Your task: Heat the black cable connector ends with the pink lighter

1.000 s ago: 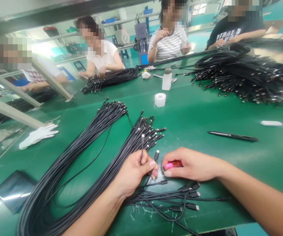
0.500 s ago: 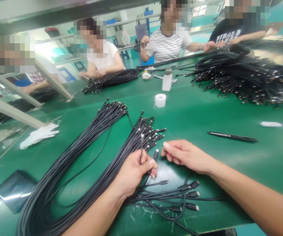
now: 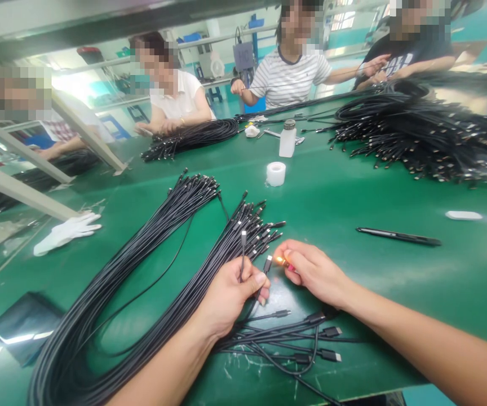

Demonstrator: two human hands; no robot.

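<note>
Green-topped assembly table [image 3: 332,208] in a factory workshop, with co-workers along its far side, a striped sleeve [image 3: 306,73] among them. Farther off, a coil of black cable [image 3: 195,138] and a large cable heap [image 3: 421,138]. Nearer, a roll of white tape [image 3: 275,173], a plastic dispensing bottle [image 3: 287,141], a white glove [image 3: 68,232] and a black pen [image 3: 398,237].

Left hand [image 3: 226,299] curled shut in a pinch on two black USB-C cables [image 3: 242,254], one metal-tipped plug [image 3: 268,264] standing just past the thumb. Right hand [image 3: 315,273] pinching a lighter [image 3: 291,267], mostly hidden by the fingers, its small flame [image 3: 279,260] just beside that plug. Two long fanned cable bundles [image 3: 142,287] across the table under the left forearm, a few loose cables [image 3: 286,338] below the hands.

Probably light, limp and springy cables, with stiff plugs. Best grip: on the cable just behind the moulded plug, clear of the flame.
</note>
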